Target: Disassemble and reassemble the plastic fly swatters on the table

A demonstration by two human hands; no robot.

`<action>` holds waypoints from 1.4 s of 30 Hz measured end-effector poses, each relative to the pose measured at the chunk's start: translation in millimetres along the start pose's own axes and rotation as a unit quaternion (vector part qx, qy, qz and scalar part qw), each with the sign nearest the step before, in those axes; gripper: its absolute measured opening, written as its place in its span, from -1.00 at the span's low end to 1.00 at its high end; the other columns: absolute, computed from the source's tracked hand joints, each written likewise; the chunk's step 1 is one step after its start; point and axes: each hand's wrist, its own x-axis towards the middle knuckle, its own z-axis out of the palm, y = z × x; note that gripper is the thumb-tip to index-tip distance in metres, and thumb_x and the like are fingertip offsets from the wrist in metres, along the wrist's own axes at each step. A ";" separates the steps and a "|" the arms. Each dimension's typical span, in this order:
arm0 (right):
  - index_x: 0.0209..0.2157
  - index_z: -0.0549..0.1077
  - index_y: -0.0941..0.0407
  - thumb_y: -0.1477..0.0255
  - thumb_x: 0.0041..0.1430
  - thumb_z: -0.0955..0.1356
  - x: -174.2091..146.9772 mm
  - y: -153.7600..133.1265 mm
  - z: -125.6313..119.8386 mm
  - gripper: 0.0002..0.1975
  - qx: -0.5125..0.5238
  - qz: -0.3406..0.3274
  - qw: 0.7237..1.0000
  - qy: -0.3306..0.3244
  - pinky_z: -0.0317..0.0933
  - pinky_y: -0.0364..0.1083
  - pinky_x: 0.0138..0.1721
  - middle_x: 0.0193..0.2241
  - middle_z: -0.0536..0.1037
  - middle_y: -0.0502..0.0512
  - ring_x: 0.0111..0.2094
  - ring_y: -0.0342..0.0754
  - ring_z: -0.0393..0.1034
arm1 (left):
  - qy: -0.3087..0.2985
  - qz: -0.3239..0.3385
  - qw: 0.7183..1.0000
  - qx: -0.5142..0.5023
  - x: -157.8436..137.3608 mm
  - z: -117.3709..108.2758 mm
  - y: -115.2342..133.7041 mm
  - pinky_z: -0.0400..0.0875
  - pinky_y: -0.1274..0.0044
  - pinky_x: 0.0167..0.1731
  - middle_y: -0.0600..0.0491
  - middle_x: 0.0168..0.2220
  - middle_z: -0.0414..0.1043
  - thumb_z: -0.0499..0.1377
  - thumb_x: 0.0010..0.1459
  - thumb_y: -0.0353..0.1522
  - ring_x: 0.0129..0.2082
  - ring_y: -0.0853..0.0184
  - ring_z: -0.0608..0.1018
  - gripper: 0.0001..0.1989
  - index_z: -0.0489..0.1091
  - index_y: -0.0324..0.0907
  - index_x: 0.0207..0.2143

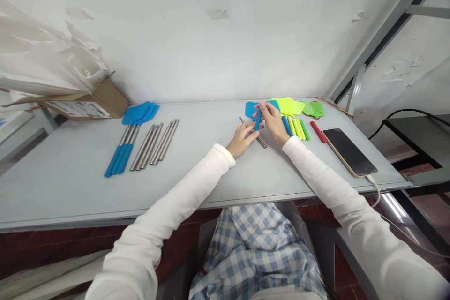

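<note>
A blue handle sleeve (258,121) is held upright between my two hands over the table. My right hand (272,123) is closed around its upper part. The fingers of my left hand (242,140) pinch near its lower end. Beneath my hands lies a thin metal rod (262,142), partly hidden by the fingers. Just behind are blue fly swatter heads (251,109), partly covered by my right hand. To their right lie yellow swatter heads (286,105) and a green swatter head (314,109). Beside my right wrist, blue, yellow and green handle sleeves (297,128) lie in a row.
On the left lie blue swatters (121,152) with metal shafts and several loose metal rods (146,147). A cardboard box (87,103) stands at the back left. At the right are a red sleeve (318,131) and a phone (349,152) with a charging cable. A wall borders the table (197,173).
</note>
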 end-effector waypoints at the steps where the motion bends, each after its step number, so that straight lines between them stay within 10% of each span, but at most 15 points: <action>1: -0.34 0.48 0.08 0.07 0.14 0.37 1.9 -2.2 -2.8 -0.66 -0.002 -0.003 1.000 0.011 0.15 -0.17 -0.47 -0.51 0.43 -0.05 -0.48 -0.17 0.27 | -0.004 0.006 0.998 0.056 -1.5 1.2 -0.1 0.19 0.32 0.16 -0.05 0.10 0.36 0.10 0.24 -0.31 0.12 0.19 0.34 -0.70 0.51 -0.09 -0.03; 8: -0.35 0.46 0.08 0.24 0.17 0.38 15.1 0.4 -30.1 -0.81 -0.233 -0.089 0.963 0.099 0.09 -0.14 -0.38 -0.62 0.31 -0.09 -0.51 -0.12 0.20 | -0.045 0.024 0.970 0.240 -9.0 9.4 3.1 0.15 0.23 0.13 0.00 0.07 0.39 0.00 0.33 -0.28 0.13 0.13 0.26 -0.69 0.49 -0.01 -0.03; 17: -0.04 0.29 0.20 0.45 0.25 0.26 3.8 3.2 -36.5 -0.74 -0.593 0.018 0.803 0.052 0.21 0.05 -0.22 -0.29 0.51 0.34 -0.23 0.21 0.43 | 0.039 -0.005 0.938 0.344 0.3 -10.6 -9.5 0.24 0.27 0.06 -0.13 -0.20 0.40 0.02 0.23 -0.44 -0.07 0.09 0.36 -0.74 0.48 -0.21 -0.14; 29: 0.02 0.28 0.33 0.47 0.22 0.29 -0.4 -9.4 -40.2 -0.65 -0.692 0.038 0.720 0.039 0.21 0.12 -0.06 0.02 0.35 0.59 0.01 0.32 0.35 | 0.076 -0.055 0.924 0.370 -1.7 -14.5 -8.1 0.30 0.30 -0.01 -0.17 -0.04 0.27 0.04 0.13 -0.54 -0.02 0.08 0.35 -0.72 0.45 -0.22 -0.15; 36: 0.02 0.36 0.39 0.56 0.28 0.15 16.2 -26.0 -97.8 -0.65 -0.729 0.121 0.660 0.136 0.16 0.06 -0.04 0.02 0.38 0.58 0.07 0.26 0.29 | 0.064 -0.059 0.914 0.395 -2.4 -15.2 -4.5 0.29 0.33 0.01 -0.17 -0.05 0.26 0.00 0.13 -0.60 -0.02 0.11 0.33 -0.67 0.42 -0.23 -0.12; 42: -0.06 0.48 0.27 0.58 0.13 0.32 25.6 -20.0 -134.6 -0.69 -0.726 0.195 0.655 0.079 0.21 0.05 -0.04 -0.08 0.47 0.42 0.03 0.22 0.34 | 0.059 -0.065 0.913 0.398 -1.9 -13.7 -5.0 0.29 0.33 0.00 -0.18 -0.06 0.25 -0.01 0.14 -0.60 -0.02 0.10 0.32 -0.68 0.40 -0.23 -0.12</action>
